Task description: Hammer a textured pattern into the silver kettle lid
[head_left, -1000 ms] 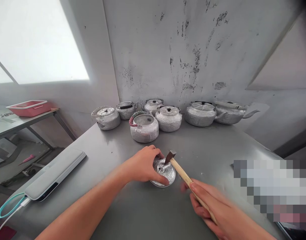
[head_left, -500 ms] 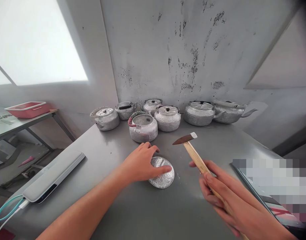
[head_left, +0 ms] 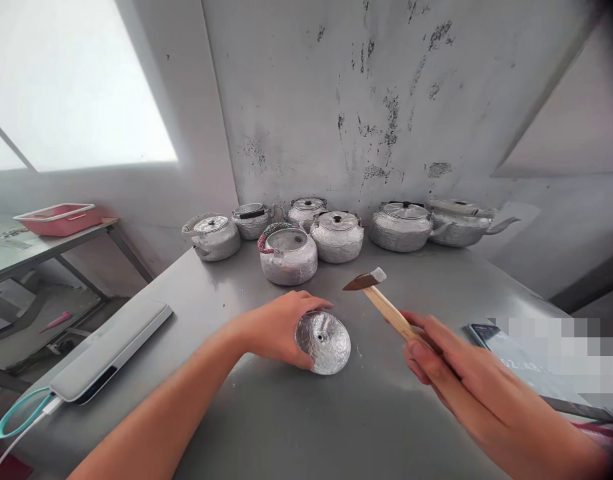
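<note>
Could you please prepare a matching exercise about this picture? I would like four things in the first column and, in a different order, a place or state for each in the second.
1. Round metal piece
2. Hammer
3. Pink basin
4. Kettle with reddish wrapped handle

A. On the side table at the picture's left
B. Standing with its top opening uncovered
C. Gripped at its edge by the left hand
D. Held by its wooden handle in the right hand

Right pairs: 1-C, 2-D, 3-A, 4-B.
</note>
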The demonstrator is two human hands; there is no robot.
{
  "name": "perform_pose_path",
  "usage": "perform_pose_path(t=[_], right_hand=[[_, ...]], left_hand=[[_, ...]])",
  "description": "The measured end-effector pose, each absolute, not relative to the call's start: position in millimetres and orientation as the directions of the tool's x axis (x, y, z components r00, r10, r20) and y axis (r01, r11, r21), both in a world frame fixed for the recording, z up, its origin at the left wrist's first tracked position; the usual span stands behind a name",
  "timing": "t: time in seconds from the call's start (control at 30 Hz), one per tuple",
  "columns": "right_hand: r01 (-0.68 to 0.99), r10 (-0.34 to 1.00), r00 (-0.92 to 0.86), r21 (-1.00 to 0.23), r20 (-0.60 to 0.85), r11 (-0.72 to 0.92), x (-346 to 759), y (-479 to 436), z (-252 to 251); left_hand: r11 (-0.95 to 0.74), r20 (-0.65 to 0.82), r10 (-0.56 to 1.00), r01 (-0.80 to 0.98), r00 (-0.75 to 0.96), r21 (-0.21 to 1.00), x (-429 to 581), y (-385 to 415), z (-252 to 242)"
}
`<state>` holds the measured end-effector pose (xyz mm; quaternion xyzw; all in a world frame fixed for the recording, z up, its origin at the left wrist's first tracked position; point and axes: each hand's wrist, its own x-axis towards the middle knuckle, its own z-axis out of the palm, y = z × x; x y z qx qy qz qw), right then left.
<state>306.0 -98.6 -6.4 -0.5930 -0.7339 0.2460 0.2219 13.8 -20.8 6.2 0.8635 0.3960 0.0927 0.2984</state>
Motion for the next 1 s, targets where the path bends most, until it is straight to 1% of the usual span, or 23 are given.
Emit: perform_pose_path(t=[0.1,0.2,0.27,0.3,0.43,0.53,0.63,0.73,0.87,1.0], right_hand=[[0.817,0.948,-0.295,-0.484,0.117,0.314,310.5,-94.0,-9.1],[0.834,0.875,-0.414,-0.279,0.253,0.475,314.4,-90.2,-16.1],[0.827,0.828,-0.466,-0.178,0.311,0.533,315.3,-89.7,-21.4],[0.828,0.820,-0.478,-0.151,0.316,0.540,315.0,-90.0,-23.4],[0.853,0.846,-0.458,-0.134,0.273,0.504,311.0,-91.2,-24.4],[0.858,0.844,-0.458,-0.109,0.277,0.502,307.8,-89.4,-20.6],[0.838,0.817,-0.495,-0.086,0.297,0.539,304.6,-85.6,-17.8],[0.841,0.825,-0.486,-0.102,0.289,0.531,300.8,-82.8,-15.0],[0.848,0.836,-0.481,-0.103,0.264,0.521,295.2,-80.9,-2.7],[0.846,0.837,-0.485,-0.108,0.252,0.523,287.6,-76.9,13.5]], left_hand=[[-0.458,-0.078,0.790,0.671,0.608,0.583,15.5,-21.7,4.1],[-0.443,-0.068,0.810,0.683,0.583,0.581,16.3,-21.5,3.3],[-0.460,-0.054,0.801,0.670,0.597,0.582,16.1,-20.5,4.2],[-0.473,-0.043,0.795,0.663,0.605,0.580,16.0,-19.8,4.9],[-0.509,0.013,0.797,0.658,0.604,0.555,15.3,-16.1,6.7],[-0.510,0.050,0.810,0.659,0.584,0.553,15.2,-13.3,5.2],[-0.497,0.072,0.817,0.636,0.572,0.590,15.7,-10.6,1.6],[-0.476,0.094,0.831,0.614,0.548,0.630,17.1,-7.6,-3.2],[-0.455,0.113,0.851,0.612,0.512,0.647,18.5,-4.2,-8.1],[-0.454,0.118,0.848,0.594,0.517,0.664,19.0,-3.6,-10.2]])
